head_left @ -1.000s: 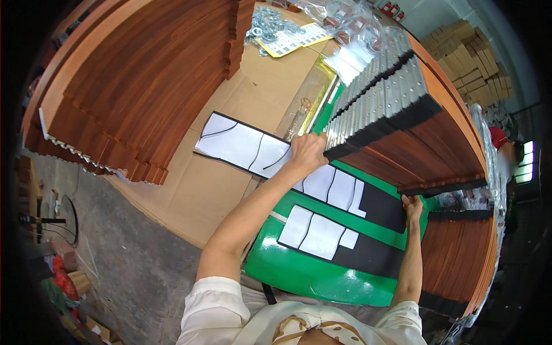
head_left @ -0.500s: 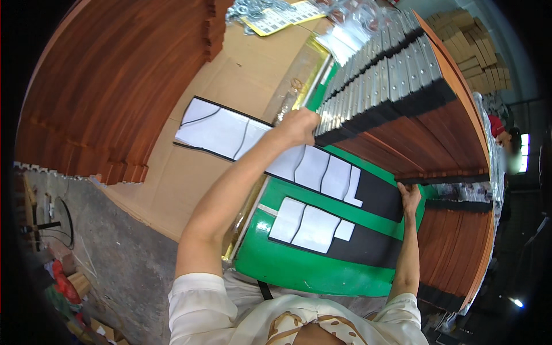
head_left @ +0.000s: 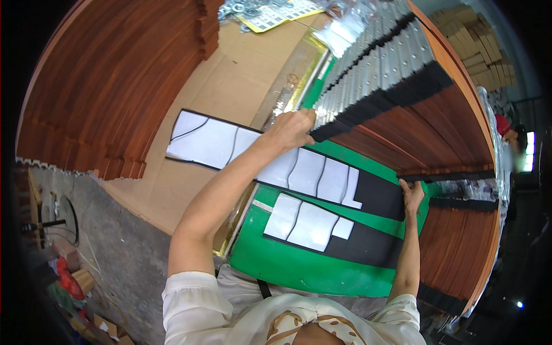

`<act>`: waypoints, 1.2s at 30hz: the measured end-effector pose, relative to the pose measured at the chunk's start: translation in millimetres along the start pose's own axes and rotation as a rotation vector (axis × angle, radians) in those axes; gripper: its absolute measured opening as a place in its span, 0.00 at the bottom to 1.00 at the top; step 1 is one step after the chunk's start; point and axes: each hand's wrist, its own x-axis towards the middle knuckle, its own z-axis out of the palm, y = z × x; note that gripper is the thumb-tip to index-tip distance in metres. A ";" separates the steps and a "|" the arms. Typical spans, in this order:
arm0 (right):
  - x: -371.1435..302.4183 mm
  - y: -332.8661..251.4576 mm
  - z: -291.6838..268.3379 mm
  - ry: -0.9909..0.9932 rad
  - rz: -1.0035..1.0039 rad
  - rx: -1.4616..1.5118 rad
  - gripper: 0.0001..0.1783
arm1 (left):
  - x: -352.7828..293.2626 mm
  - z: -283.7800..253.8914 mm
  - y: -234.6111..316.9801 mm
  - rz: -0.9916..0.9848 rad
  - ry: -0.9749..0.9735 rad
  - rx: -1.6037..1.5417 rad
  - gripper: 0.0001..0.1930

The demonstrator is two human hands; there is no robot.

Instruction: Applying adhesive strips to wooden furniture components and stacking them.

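Note:
My left hand (head_left: 291, 130) is closed on the near left corner of a stack of reddish-brown wood-grain panels (head_left: 397, 123) with black ends. Metal strips (head_left: 379, 70) with small round holes or rivets line the stack's left end. At its lower right corner, my right hand (head_left: 412, 196) grips the black-edged end of what looks like the nearest panel. Below both hands lie two long black strips (head_left: 382, 192) partly covered with white wavy-edged pieces (head_left: 307, 225). How many panels my hands hold is hidden.
A green surface (head_left: 287, 270) lies under the strips, with a cardboard sheet (head_left: 244, 72) to its left. Curved brown panels (head_left: 109, 86) stand at left, more panels (head_left: 457, 250) at right. Plastic bags (head_left: 348, 29) lie at the back. Another person (head_left: 506, 129) is at far right.
My left hand and the panel's left end have shifted slightly left and nearer. The right hand keeps its grip with little movement; the view has tilted slightly.

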 end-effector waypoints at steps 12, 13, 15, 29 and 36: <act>-5.0 -38.6 -1.8 0.077 0.035 -0.142 0.23 | -1.6 23.5 10.7 -0.042 0.338 0.044 0.17; -4.6 -39.0 -2.0 0.080 0.034 -0.143 0.23 | -0.4 23.9 10.3 -0.043 0.344 0.056 0.17; -2.9 -37.3 -1.8 0.075 0.057 -0.146 0.24 | 1.2 24.4 9.8 -0.051 0.357 0.043 0.17; 22.9 -5.3 7.1 0.102 0.004 -0.141 0.22 | 25.0 30.3 5.5 -0.067 0.395 0.045 0.17; 41.7 -25.6 13.7 0.088 0.059 -0.119 0.19 | 46.2 32.3 2.3 -0.102 0.364 0.065 0.18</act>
